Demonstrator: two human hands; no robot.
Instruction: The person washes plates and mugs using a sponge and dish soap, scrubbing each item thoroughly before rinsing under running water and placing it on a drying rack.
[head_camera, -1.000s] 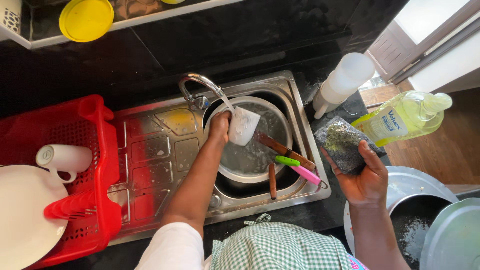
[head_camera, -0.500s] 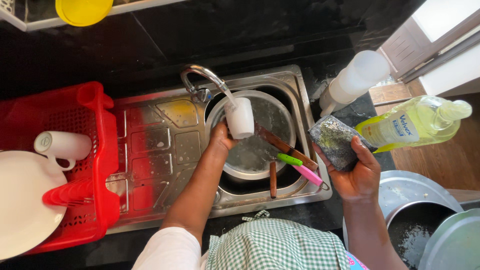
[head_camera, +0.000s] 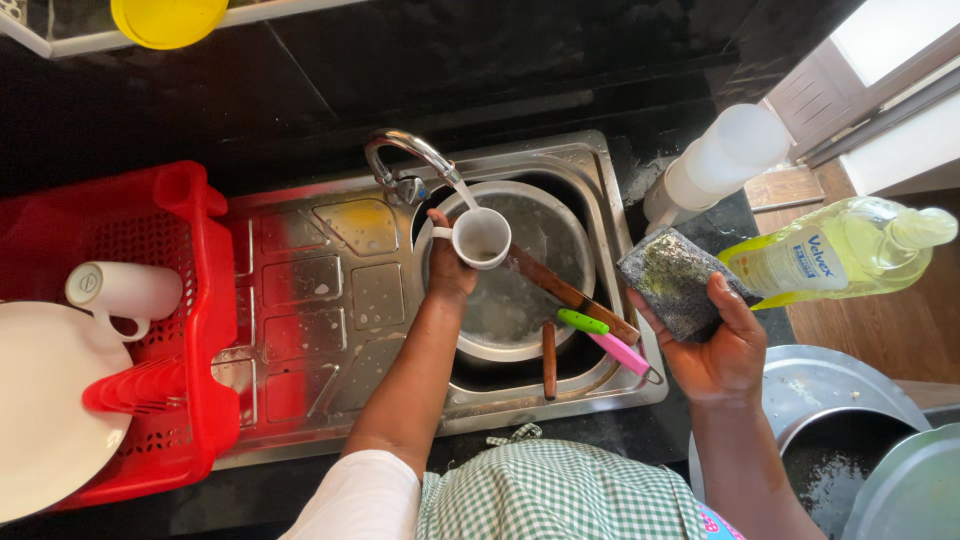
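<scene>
My left hand (head_camera: 449, 268) holds a white cup (head_camera: 481, 238) upright under the tap (head_camera: 405, 157), and a thin stream of water runs into it. Below the cup, a large steel bowl (head_camera: 560, 237) of water sits in the sink. My right hand (head_camera: 718, 345) grips a grey scrubbing sponge (head_camera: 678, 281) over the black counter, right of the sink. Wooden-handled utensils (head_camera: 570, 295) and a green and pink peeler (head_camera: 606, 338) lie across the bowl's rim.
A red dish rack (head_camera: 158, 300) on the left holds a white mug (head_camera: 124, 291) and a white plate (head_camera: 45, 405). A yellow dish soap bottle (head_camera: 835, 255) and a white bottle (head_camera: 718, 162) lie at the right. Steel pots (head_camera: 836, 400) sit at the lower right. A yellow lid (head_camera: 168, 20) is on the shelf.
My left hand has turned the cup from mouth-down to upright under the running tap. My right hand with the sponge has stayed put to the right of the sink.
</scene>
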